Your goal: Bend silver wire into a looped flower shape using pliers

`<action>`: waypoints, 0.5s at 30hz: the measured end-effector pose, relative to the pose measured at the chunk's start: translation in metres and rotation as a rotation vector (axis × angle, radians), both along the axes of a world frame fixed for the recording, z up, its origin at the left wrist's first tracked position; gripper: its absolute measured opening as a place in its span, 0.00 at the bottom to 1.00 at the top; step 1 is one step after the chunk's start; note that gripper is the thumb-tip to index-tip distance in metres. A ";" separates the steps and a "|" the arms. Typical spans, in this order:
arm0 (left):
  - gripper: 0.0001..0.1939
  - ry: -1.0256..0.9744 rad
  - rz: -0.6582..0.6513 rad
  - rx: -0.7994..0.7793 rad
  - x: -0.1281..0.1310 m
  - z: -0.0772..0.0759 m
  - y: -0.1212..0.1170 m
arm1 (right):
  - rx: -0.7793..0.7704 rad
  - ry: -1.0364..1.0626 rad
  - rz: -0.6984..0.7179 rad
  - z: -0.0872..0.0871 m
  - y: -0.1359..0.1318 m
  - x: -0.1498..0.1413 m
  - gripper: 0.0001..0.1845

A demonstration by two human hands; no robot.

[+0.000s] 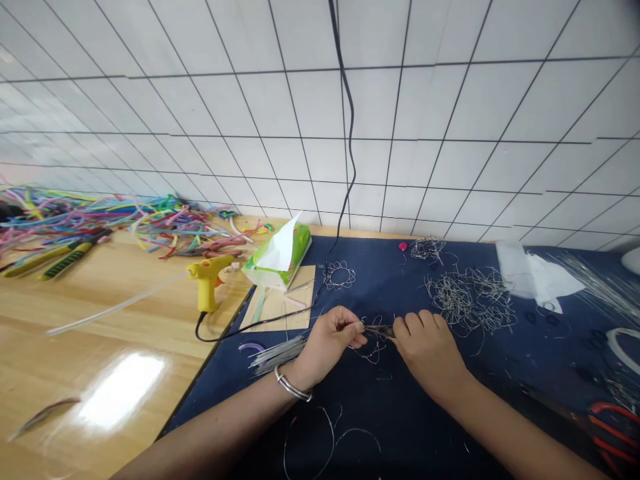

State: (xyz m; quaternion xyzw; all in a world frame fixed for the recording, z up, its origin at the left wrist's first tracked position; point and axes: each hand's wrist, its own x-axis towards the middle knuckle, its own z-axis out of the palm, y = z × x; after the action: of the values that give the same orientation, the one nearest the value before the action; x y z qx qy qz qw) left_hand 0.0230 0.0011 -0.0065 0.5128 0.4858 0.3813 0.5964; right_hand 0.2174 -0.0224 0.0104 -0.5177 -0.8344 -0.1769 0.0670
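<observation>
My left hand (pixel 330 340) pinches a thin wire piece (pixel 371 353) with several loops, which hangs just over the dark blue cloth. In my right hand (pixel 427 353) are small pliers (pixel 384 330); their handles are hidden in my fist. The pliers' jaws point left and meet the wire close to my left fingertips. Exactly where they grip is too small to tell. Behind my hands lies a flower-shaped wire ring (pixel 340 275). A bundle of straight wires (pixel 277 353) lies by my left wrist, and loose bent wire (pixel 333 440) lies nearer me.
Tangled wire (pixel 470 300) covers cloth at the right, near red-handled scissors (pixel 610 427). A yellow glue gun (pixel 206 283) stands left, its black cord (pixel 260 327) crossing the cardboard (pixel 295 313). Beside it are a tissue pack (pixel 280 257) and colourful pipe cleaners (pixel 100 220). A tiled wall rises behind.
</observation>
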 end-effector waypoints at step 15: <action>0.08 0.049 -0.016 0.008 0.000 0.009 0.000 | -0.039 0.081 0.021 -0.005 0.001 -0.001 0.11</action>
State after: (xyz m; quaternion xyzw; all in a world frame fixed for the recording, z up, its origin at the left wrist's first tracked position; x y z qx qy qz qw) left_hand 0.0226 0.0014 0.0024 0.5283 0.4943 0.3658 0.5854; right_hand 0.2169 -0.0210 0.0049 -0.5169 -0.8396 -0.1390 0.0925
